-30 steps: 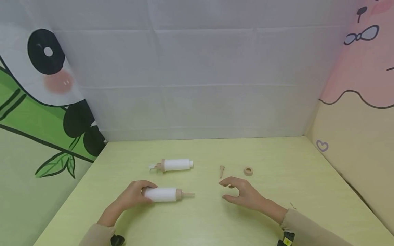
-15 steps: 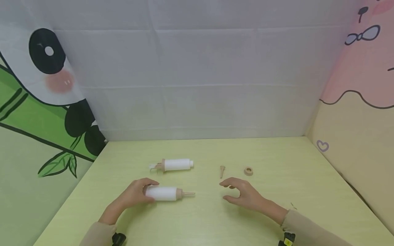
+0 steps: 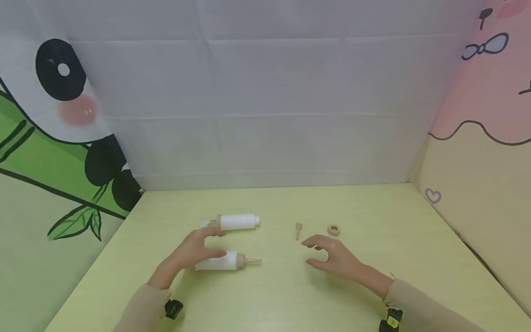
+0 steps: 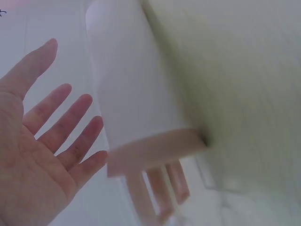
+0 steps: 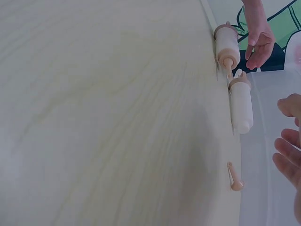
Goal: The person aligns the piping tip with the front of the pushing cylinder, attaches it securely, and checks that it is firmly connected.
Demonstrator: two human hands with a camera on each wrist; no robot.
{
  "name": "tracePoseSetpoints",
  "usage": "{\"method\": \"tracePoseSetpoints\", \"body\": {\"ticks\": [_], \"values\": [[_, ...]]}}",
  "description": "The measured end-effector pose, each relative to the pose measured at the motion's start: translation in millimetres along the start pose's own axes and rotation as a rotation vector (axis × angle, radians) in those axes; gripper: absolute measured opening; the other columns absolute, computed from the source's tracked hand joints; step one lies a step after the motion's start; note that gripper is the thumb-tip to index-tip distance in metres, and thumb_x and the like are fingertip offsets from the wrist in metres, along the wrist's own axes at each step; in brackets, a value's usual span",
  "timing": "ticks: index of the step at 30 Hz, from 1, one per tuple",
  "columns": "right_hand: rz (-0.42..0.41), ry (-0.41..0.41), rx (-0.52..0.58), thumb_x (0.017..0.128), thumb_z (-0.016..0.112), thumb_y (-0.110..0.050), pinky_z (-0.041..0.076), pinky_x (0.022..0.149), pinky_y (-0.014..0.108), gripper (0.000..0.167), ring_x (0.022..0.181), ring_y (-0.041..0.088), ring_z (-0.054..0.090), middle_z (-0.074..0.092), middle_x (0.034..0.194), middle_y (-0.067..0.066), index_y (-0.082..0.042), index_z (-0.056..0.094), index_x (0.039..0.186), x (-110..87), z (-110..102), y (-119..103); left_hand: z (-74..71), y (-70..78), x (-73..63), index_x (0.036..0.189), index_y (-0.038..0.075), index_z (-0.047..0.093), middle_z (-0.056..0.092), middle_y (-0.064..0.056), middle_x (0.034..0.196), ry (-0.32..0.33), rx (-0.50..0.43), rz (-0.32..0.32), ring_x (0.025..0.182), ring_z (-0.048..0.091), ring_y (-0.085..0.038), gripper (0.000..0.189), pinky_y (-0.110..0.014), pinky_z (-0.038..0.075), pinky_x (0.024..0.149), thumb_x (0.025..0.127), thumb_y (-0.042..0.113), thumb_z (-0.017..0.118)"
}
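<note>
My left hand (image 3: 195,251) is stretched between two syringe-like tools, holding neither. Its thumb overlaps the nearer one (image 3: 217,263), a white barrel with a beige collar and thin spout pointing right. Its fingertips are at the handle end of the farther one (image 3: 238,222), which has a beige flange and a white handle. In the left wrist view, a blurred white barrel (image 4: 127,75) with beige prongs lies beside the spread fingers (image 4: 70,125). My right hand (image 3: 338,259), fingers loosely bent and holding nothing, hovers near a small beige nozzle (image 3: 298,230) and a beige ring (image 3: 333,230).
The pale yellow table (image 3: 282,295) meets a white sheet wall (image 3: 269,147) at its back edge. Painted side walls stand at left and right. A black wrist camera (image 3: 173,309) sits under the left sleeve cuff.
My left hand has let go of the nearer syringe-like tool and moved up and right toward the farther one. My right hand has shifted slightly to the right.
</note>
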State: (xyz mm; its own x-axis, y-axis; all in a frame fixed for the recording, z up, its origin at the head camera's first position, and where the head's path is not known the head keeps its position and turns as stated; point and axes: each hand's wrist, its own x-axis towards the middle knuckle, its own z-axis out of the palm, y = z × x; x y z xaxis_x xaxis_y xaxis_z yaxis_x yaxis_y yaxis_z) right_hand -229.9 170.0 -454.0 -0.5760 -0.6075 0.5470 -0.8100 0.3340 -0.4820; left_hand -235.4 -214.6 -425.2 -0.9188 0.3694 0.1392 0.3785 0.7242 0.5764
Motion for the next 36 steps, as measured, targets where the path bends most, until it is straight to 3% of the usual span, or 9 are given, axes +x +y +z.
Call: {"method": "tracePoseSetpoints", "body": {"ticks": [7, 11, 15, 19, 25, 36], "values": [[0.016, 0.02, -0.048, 0.072, 0.075, -0.006, 0.054, 0.072, 0.032, 0.039, 0.091, 0.02, 0.059, 0.062, 0.103, 0.007, -0.005, 0.059, 0.108, -0.5, -7.0, 14.8, 17.2, 25.8, 39.5, 0.117, 0.007, 0.06, 0.06, -0.008, 0.118, -0.001, -0.022, 0.055, 0.112, 0.051, -0.031, 0.051, -0.053, 0.035, 0.097, 0.075, 0.032, 0.074], [0.069, 0.024, -0.061, 0.072, 0.075, -0.007, 0.054, 0.072, 0.033, 0.039, 0.092, 0.02, 0.058, 0.062, 0.104, 0.006, -0.005, 0.059, 0.108, -1.4, -13.2, 23.9, 32.6, 43.4, 64.2, 0.119, 0.006, 0.059, 0.058, -0.01, 0.119, -0.005, -0.098, 0.059, 0.113, 0.05, -0.031, 0.05, -0.053, 0.035, 0.097, 0.076, 0.029, 0.073], [0.121, 0.027, -0.081, 0.074, 0.074, -0.008, 0.054, 0.074, 0.034, 0.038, 0.092, 0.02, 0.059, 0.062, 0.105, 0.006, -0.006, 0.06, 0.109, -4.0, -19.4, 34.0, 49.0, 62.6, 87.4, 0.121, 0.004, 0.057, 0.057, -0.011, 0.121, -0.024, -0.151, 0.083, 0.113, 0.049, -0.031, 0.05, -0.048, 0.041, 0.093, 0.078, 0.025, 0.072], [0.118, 0.04, -0.102, 0.075, 0.073, -0.007, 0.054, 0.072, 0.034, 0.037, 0.09, 0.023, 0.061, 0.063, 0.104, 0.009, -0.005, 0.06, 0.109, -6.0, -24.5, 42.0, 65.4, 76.3, 105.1, 0.122, 0.003, 0.056, 0.057, -0.012, 0.121, -0.046, -0.163, 0.083, 0.111, 0.051, -0.031, 0.049, -0.045, 0.044, 0.092, 0.079, 0.021, 0.071], [0.134, 0.038, -0.116, 0.076, 0.072, -0.007, 0.054, 0.07, 0.036, 0.037, 0.085, 0.027, 0.061, 0.063, 0.101, 0.013, -0.003, 0.06, 0.11, -7.8, -28.9, 49.7, 87.4, 80.7, 124.7, 0.12, -0.001, 0.055, 0.056, -0.017, 0.121, -0.093, -0.196, 0.088, 0.108, 0.053, -0.034, 0.045, -0.044, 0.046, 0.089, 0.079, 0.009, 0.07], [0.147, 0.04, -0.135, 0.075, 0.073, -0.007, 0.054, 0.07, 0.036, 0.036, 0.084, 0.028, 0.061, 0.063, 0.102, 0.011, -0.003, 0.06, 0.109, -8.6, -32.8, 55.2, 114.5, 83.7, 144.3, 0.116, -0.003, 0.057, 0.057, -0.019, 0.117, -0.13, -0.288, -0.012, 0.104, 0.055, -0.037, 0.04, -0.04, 0.049, 0.085, 0.079, 0.007, 0.068]]}}
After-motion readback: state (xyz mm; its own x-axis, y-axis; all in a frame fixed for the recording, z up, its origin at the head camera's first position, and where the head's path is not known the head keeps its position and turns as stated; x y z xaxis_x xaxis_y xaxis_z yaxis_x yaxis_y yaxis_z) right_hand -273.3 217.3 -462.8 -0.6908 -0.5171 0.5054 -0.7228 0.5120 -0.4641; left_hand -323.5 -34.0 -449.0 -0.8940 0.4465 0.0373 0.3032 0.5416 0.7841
